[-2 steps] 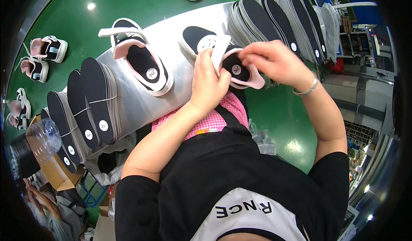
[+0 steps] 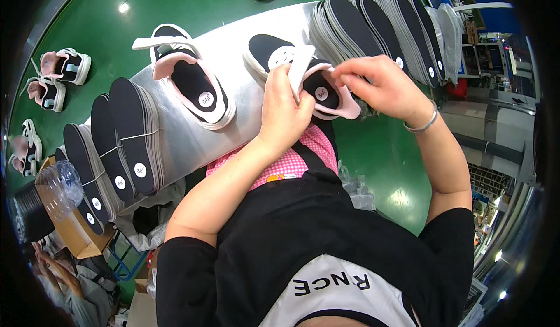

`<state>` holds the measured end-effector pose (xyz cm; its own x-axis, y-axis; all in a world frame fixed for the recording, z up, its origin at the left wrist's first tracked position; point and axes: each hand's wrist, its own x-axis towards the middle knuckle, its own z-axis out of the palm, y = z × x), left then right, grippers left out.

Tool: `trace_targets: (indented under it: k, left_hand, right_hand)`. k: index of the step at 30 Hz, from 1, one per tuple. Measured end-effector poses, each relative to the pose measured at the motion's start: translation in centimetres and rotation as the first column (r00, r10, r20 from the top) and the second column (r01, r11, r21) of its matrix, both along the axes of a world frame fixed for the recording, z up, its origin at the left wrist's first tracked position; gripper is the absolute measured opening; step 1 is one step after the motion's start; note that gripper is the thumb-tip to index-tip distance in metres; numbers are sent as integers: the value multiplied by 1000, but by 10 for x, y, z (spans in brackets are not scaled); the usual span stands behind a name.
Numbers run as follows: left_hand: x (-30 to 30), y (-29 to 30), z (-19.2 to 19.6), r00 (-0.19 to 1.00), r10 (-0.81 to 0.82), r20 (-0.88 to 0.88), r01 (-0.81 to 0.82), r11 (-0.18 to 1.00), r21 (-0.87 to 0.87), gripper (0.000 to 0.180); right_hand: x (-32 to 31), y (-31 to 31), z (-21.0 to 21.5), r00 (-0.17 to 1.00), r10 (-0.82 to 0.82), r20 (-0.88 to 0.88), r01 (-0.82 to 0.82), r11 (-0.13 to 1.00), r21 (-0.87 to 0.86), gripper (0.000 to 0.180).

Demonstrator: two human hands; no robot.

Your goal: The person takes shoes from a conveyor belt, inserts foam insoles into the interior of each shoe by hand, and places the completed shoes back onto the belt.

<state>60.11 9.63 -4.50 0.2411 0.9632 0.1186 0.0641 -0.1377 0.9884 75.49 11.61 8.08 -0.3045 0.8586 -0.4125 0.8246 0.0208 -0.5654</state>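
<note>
A black, white and pink sneaker (image 2: pixel 265 50) rests on the metal bench before me, toe pointing away to the left. My left hand (image 2: pixel 283 108) is closed around its side, gripping it by the white strap (image 2: pixel 301 64). Inside its pink-lined opening lies a dark insole (image 2: pixel 328 88) with a round white label at the heel. At the right rim of that opening is my right hand (image 2: pixel 379 85), fingers loosely bent and apart, nothing visible in them; whether the fingertips touch the lining is unclear. A matching sneaker (image 2: pixel 219 114) stands to the left, insole inside and strap folded out.
Stacks of black insoles stand at the bench's left end (image 2: pixel 137 134) and far right end (image 2: pixel 350 27), some tied with string. More sneakers (image 2: pixel 70 64) sit beyond on the green surface. A cardboard box (image 2: pixel 81 234) with clear plastic is at lower left, near another person's hands (image 2: pixel 58 269).
My right hand has shifted slightly right, its fingertips drawing back from inside the sneaker toward the rim. My left hand and the sneaker have hardly moved.
</note>
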Motion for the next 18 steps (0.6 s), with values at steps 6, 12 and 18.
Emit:
trace_targets:
  k: [6,12,18]
  left_hand:
    - [10,4,2,998,-26,-65,28,999,24,48]
    - [11,13,3,996,-13,-93,17,999,40,47]
    - [15,14,4,1000,-25,-12,24,998,-58,43]
  right_hand:
    - [14,-39,-52,760,473,446,-492,867,-80,23]
    - [3,-18,-51,742,542,395,-485,840,-241,12]
    - [6,-23,-51,745,529,406,-496,846,-194,17]
